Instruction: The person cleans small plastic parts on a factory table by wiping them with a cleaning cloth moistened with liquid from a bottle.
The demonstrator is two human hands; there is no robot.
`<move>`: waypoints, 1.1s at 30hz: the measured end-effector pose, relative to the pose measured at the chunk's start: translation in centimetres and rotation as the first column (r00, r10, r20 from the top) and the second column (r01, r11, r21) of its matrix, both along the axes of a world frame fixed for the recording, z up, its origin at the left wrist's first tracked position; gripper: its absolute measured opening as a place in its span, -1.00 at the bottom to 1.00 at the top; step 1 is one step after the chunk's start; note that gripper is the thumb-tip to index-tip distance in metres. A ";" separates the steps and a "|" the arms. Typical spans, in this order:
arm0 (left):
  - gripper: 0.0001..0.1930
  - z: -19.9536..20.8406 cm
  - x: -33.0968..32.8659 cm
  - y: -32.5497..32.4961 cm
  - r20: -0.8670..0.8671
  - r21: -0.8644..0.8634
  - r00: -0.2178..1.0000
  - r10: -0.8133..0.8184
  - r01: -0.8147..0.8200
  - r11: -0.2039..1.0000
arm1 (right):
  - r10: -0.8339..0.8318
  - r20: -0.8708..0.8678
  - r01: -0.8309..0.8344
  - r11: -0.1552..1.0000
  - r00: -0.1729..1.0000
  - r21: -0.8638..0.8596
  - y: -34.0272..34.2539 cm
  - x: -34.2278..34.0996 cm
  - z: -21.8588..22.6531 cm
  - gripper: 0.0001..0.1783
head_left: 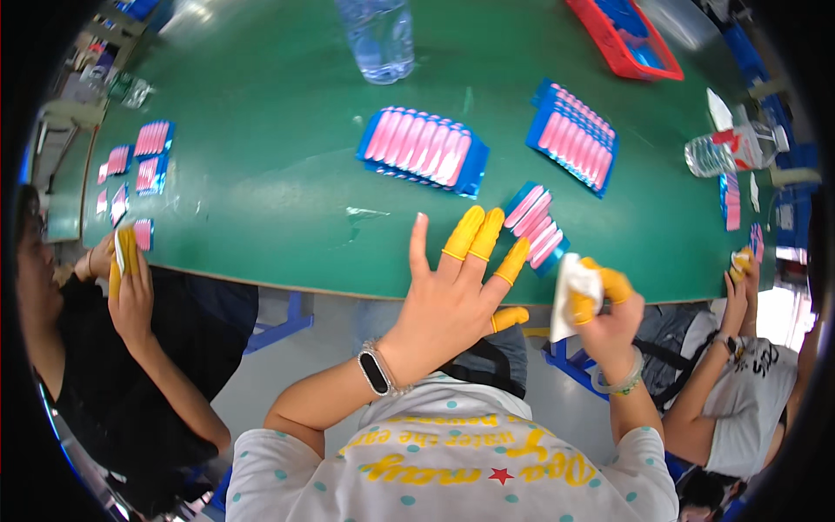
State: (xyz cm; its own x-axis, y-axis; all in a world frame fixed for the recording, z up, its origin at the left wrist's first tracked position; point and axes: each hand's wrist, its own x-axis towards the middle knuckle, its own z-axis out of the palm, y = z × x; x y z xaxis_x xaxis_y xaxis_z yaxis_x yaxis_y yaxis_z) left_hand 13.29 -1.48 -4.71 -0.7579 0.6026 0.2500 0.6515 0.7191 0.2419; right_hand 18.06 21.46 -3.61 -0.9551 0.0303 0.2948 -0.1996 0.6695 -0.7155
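Smooth green surface [261, 174] beyond both hands, bearing flat blue trays of slim pink pieces. Large tray [424, 150] well ahead of left hand [457, 291]; small tray [537, 228] just past its fingertips. Left hand spread wide, rubbery yellow caps on four digits. Right hand [600, 304], likewise capped, pinching soft crumpled white cloth [570, 291].

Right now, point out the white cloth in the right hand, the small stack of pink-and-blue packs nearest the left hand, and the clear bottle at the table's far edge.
white cloth [570, 291]: head view, middle of the fold.
small stack of packs [537, 224]: head view, pink top face.
clear bottle [379, 39]: head view, its body.
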 end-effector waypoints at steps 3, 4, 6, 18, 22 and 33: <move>-0.30 1.2 -1.6 -1.7 -0.046 0.027 0.984 0.169 -0.168 0.985 | -0.117 0.116 0.151 0.924 0.986 -0.350 0.6 -1.0 -0.9 -0.68; -0.30 1.2 -2.5 -2.5 -0.046 0.023 0.984 0.173 -0.172 0.985 | -0.113 0.118 0.148 0.924 0.987 -0.353 0.9 -1.4 -1.3 -0.68; -0.36 1.6 -3.8 -4.1 -0.098 -0.006 0.929 0.358 -0.360 0.933 | -0.039 0.055 0.052 0.966 0.998 -0.252 1.4 -2.3 -1.6 -0.68; -0.38 0.4 -2.9 3.5 -0.033 0.075 0.999 0.005 -0.002 0.997 | -0.291 0.066 0.264 0.721 0.955 -0.641 2.4 -3.2 -2.8 -0.66; -0.30 1.4 -5.7 7.1 -0.016 0.102 0.998 -0.054 0.055 0.993 | -0.371 0.044 0.308 0.694 0.928 -0.651 2.6 -2.8 -3.2 -0.67; -0.33 2.0 -0.7 3.2 0.129 -0.066 0.990 -0.064 0.073 0.995 | -0.115 0.107 0.151 0.870 0.988 -0.469 3.1 -4.5 -0.9 -0.68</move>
